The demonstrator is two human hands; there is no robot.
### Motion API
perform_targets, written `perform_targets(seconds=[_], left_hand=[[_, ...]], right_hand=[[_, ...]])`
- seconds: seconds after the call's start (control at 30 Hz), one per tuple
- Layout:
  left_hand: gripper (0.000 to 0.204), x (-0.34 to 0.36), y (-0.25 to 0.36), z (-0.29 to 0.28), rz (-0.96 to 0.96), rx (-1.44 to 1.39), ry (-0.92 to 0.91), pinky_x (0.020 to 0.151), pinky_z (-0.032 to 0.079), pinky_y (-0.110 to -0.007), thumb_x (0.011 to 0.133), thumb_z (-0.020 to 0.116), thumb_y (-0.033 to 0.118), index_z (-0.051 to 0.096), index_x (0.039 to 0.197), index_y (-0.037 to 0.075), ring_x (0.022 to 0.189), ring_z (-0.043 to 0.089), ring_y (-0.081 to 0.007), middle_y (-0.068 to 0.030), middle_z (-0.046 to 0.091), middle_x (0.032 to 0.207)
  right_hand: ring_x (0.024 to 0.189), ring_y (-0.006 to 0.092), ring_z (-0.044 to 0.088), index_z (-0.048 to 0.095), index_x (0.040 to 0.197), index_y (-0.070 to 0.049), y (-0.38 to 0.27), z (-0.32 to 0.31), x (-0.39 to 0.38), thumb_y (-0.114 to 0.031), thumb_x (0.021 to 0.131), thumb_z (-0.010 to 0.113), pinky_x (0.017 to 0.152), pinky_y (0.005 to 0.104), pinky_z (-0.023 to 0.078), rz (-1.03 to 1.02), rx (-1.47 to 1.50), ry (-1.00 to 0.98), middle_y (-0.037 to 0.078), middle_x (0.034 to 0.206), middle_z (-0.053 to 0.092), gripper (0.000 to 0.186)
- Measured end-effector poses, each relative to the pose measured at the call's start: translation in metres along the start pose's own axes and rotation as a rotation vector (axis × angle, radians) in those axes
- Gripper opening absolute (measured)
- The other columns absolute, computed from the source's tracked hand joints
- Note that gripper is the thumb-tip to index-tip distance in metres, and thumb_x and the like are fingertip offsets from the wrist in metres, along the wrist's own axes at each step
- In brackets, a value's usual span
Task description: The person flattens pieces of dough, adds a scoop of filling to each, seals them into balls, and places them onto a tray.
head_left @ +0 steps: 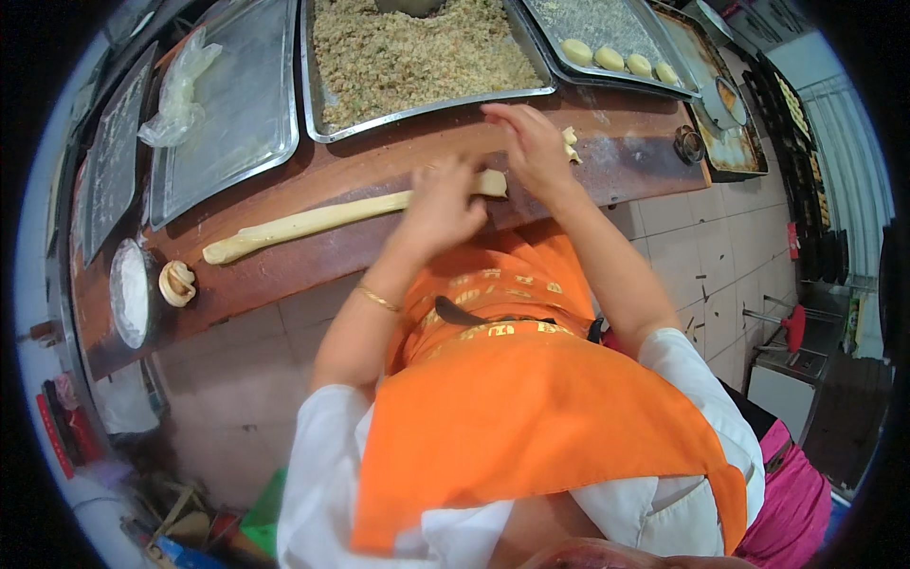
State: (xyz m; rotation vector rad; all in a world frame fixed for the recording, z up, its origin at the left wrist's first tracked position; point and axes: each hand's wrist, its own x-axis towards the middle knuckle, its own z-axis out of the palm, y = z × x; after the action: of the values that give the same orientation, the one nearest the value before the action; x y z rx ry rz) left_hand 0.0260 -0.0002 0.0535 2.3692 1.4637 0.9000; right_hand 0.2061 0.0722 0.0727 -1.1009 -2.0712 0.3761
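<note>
A long pale dough rope point(313, 217) lies slantwise along the wooden worktop. My left hand point(442, 204), blurred by motion, is over it near the right end; its fingers are too smeared to read. My right hand point(531, 152) is raised just right of that end, fingers stretched out, with no object visible in it. Small dough scraps point(571, 144) lie beyond my right hand. At the left end of the worktop are a bowl of white powder point(131, 289) and a coiled dough piece point(177, 283).
Along the back are a large tray of crumbly filling point(417, 66), metal trays point(232, 114) with a crumpled plastic bag point(182, 95), and a tray point(605, 21) with several pale dough rounds point(609, 59). A metal ring point(688, 144) sits near the right edge. Tiled floor point(697, 237) shows beside the worktop.
</note>
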Motion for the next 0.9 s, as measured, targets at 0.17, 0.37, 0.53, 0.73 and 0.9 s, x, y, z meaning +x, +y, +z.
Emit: perform_targets(seconds=[0.17,0.37,0.53,0.73,0.9], left_hand=[[0.027,-0.002,-0.085,-0.038,-0.252,0.181,0.149,0.088,0.047,-0.049,0.086,0.067,0.021,0.066,0.109,0.006,0.102,0.060,-0.0385,-0.0188,0.064,0.109],[0.049,-0.090,-0.046,-0.053,-0.097,0.393,-0.096,0.112,0.027,-0.050,0.092,0.062,0.031,0.056,0.138,0.017,0.139,0.040,-0.0340,-0.0135,0.047,0.147],[0.043,-0.046,-0.077,-0.044,-0.111,0.535,0.137,0.101,0.040,-0.046,0.090,0.065,0.034,0.063,0.125,0.009,0.122,0.055,-0.0321,-0.0150,0.061,0.127],[0.029,-0.073,-0.152,-0.101,-0.240,0.429,0.240,0.087,0.048,-0.044,0.089,0.065,0.026,0.067,0.109,0.005,0.098,0.065,-0.0312,-0.0129,0.069,0.104],[0.040,-0.141,-0.150,-0.161,-0.147,0.711,0.063,0.092,0.044,-0.045,0.085,0.071,0.031,0.063,0.115,0.005,0.104,0.059,-0.0306,-0.0110,0.064,0.105]], right_hand=[[0.123,0.0305,0.055,0.063,0.122,-0.005,-0.032,0.064,0.011,-0.024,0.091,0.064,0.104,0.0434,0.043,-0.099,-0.197,-0.190,0.015,0.122,0.063,0.037],[0.139,0.0347,0.039,0.052,0.136,0.000,-0.036,0.029,-0.063,-0.037,0.086,0.070,0.115,0.0475,0.032,-0.314,-0.252,-0.411,0.018,0.147,0.045,0.065],[0.141,0.0331,0.036,0.050,0.141,-0.014,-0.030,0.043,-0.011,-0.035,0.085,0.071,0.116,0.0472,0.029,-0.327,-0.347,-0.240,0.016,0.150,0.041,0.064],[0.140,0.0303,0.038,0.051,0.139,-0.014,-0.025,0.048,-0.009,-0.031,0.086,0.070,0.116,0.0456,0.028,-0.295,-0.346,-0.242,0.014,0.148,0.044,0.059],[0.117,0.0305,0.053,0.061,0.126,-0.013,-0.032,0.035,-0.056,-0.021,0.085,0.071,0.101,0.0459,0.040,-0.236,-0.218,-0.381,0.009,0.122,0.058,0.043]])
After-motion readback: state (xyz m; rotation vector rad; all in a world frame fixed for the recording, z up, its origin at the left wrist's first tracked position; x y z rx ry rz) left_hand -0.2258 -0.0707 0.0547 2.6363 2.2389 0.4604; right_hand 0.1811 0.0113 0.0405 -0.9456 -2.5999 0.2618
